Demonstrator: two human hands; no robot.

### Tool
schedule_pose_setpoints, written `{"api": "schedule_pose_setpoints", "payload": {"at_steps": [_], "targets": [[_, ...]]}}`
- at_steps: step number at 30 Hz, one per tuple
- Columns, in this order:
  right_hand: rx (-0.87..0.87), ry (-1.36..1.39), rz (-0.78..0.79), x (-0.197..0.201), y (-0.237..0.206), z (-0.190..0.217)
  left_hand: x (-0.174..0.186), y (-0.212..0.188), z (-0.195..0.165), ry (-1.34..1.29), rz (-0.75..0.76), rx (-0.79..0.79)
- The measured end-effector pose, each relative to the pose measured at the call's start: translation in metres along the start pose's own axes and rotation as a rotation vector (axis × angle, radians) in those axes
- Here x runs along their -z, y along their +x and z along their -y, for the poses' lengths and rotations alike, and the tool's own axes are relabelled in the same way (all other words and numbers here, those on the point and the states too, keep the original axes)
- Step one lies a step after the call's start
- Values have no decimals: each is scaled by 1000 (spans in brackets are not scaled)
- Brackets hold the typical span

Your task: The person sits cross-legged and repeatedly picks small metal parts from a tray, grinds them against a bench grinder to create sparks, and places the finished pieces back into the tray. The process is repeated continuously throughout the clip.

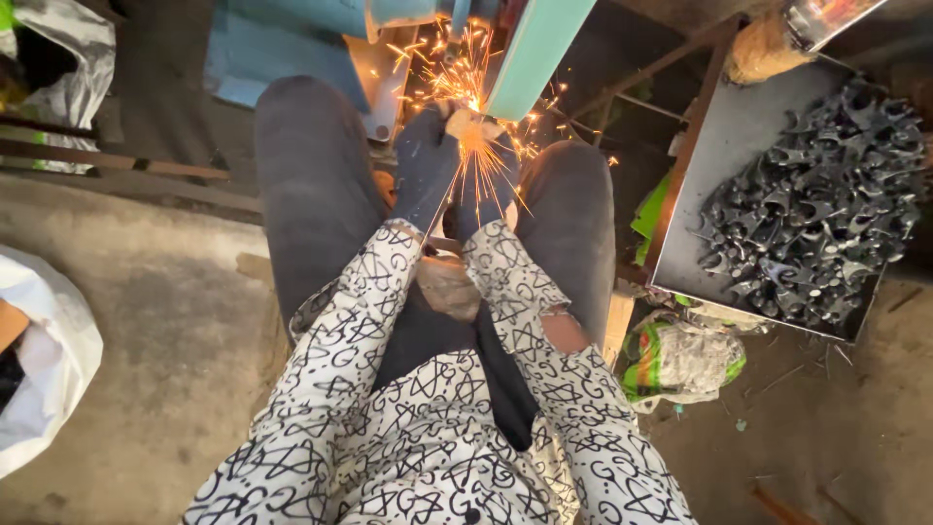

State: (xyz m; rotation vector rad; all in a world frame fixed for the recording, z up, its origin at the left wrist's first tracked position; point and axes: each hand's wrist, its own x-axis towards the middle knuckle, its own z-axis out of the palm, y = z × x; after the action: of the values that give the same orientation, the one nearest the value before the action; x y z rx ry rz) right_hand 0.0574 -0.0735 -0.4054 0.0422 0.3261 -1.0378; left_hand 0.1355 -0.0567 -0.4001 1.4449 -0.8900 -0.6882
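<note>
Both my hands wear dark gloves and meet in front of my knees. My left hand [425, 160] and my right hand [491, 165] together pinch a small metal piece [465, 124] against a grinding machine [437, 39] with teal-blue parts. Orange sparks [466, 83] spray from the contact point, up and down over my gloves. The piece itself is mostly hidden by glare and fingers. My sleeves are white with black scribbled patterns, and my legs in dark trousers spread to either side.
A grey metal tray [739, 146] at right holds a heap of several dark metal castings [821, 209]. Below it lies a crumpled green and clear plastic bag [680, 360]. White sacks [39, 360] sit at the left on the concrete floor [165, 321].
</note>
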Motion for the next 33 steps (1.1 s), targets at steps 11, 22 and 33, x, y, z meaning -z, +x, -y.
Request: {"api": "schedule_pose_setpoints", "payload": {"at_steps": [11,22,33], "targets": [[235,-1644,58,-2,-32,83,-10,-15,17,-219,92,560],[141,-1124,-112,43,-36,100,-47,-29,-20,-117,185,351],[55,-658,57,38,-27,50,-18,-11,-15,-59,149,208]]}}
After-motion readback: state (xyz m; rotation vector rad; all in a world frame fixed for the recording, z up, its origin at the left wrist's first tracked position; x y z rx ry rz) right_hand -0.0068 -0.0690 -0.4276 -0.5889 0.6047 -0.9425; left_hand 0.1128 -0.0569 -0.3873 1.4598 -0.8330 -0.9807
